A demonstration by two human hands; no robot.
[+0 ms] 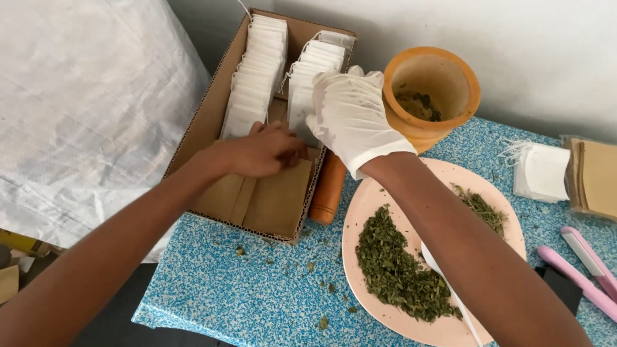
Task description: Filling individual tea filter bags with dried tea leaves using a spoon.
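On a blue speckled surface (255,294) against a pale wall, a person reaches with both hands into an open cardboard box (207,107) at the back left. The box holds two long rows of white filled tea bags (258,67), standing on edge, and a few flat brown paper envelopes (277,200) at its near end, so much of the packing looks done. A good heap of dried green herb (397,265) lies on the pink plate (365,200) to the right, along with a white spoon handle, so more seems left to bag. Behind the plate stands an orange clay mortar (433,80) with a little herb inside, and a wooden pestle (328,190) lies beside the box. At the far right are a stack of empty white tea bags (543,170), more brown envelopes (608,182) and a pink heat sealer (601,281).

The right hand (353,115), in a white glove, curls its fingers over the second row of tea bags, apparently gripping one. The bare left hand (266,148), fingers drawn together, presses down on the brown envelopes just below.
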